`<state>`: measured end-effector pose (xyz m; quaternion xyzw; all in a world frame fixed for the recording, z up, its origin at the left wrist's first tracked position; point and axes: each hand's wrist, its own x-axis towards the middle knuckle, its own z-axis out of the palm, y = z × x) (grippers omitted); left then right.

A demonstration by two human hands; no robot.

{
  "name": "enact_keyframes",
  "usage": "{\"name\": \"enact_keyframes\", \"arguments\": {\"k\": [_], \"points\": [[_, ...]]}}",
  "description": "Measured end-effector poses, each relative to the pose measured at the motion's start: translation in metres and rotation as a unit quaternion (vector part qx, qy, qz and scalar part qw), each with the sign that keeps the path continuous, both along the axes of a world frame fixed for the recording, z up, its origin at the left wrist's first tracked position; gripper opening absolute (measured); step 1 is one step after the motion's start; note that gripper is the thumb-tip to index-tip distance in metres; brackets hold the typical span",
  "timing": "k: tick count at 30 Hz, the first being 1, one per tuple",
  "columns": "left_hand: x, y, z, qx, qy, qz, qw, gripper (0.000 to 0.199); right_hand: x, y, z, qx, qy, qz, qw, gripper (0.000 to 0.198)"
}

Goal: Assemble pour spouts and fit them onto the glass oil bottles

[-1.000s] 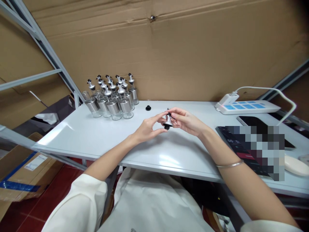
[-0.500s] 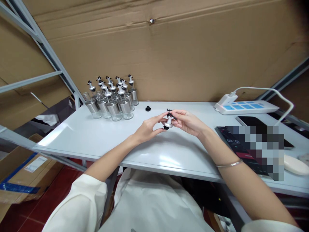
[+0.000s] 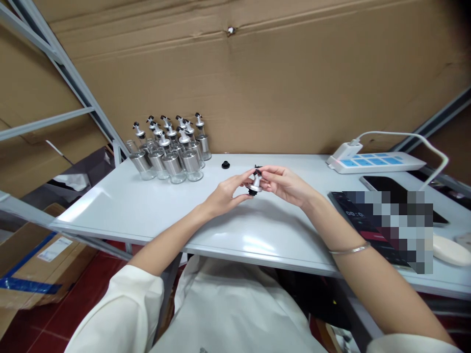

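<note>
Between my two hands, above the table, is a silver pour spout [image 3: 255,185] with a black flap at its top and a black stopper at its base. My left hand [image 3: 228,194] is closed on it from the left, with the thumb under the stopper. From the right, my right hand [image 3: 285,184] pinches the upper end near the black flap. Part of the spout is hidden by my fingers. Behind my hands, a small black stopper piece [image 3: 225,165] lies on the table [image 3: 154,211].
Several glass-and-steel bottles [image 3: 172,164], most with spouts fitted, stand at the back left. A white power strip [image 3: 379,163] with a charger is at the back right. Phones [image 3: 401,189] and a pale oval object [image 3: 452,251] lie right. Cardboard [image 3: 272,88] walls the back.
The black flap at the spout's top has swung from pointing down to the right to lying closer against the spout. Both hands stay nearly in place.
</note>
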<state>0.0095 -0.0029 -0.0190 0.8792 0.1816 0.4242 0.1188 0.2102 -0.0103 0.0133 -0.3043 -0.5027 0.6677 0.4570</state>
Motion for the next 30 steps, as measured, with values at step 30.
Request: {"name": "enact_keyframes", "arguments": {"k": [30], "points": [[-0.0012,-0.004,0.0086,0.024,0.01,0.06,0.998,0.065,-0.0053,-0.0035,-0.0045,-0.115,0.019,0.186,0.976,0.032]]}}
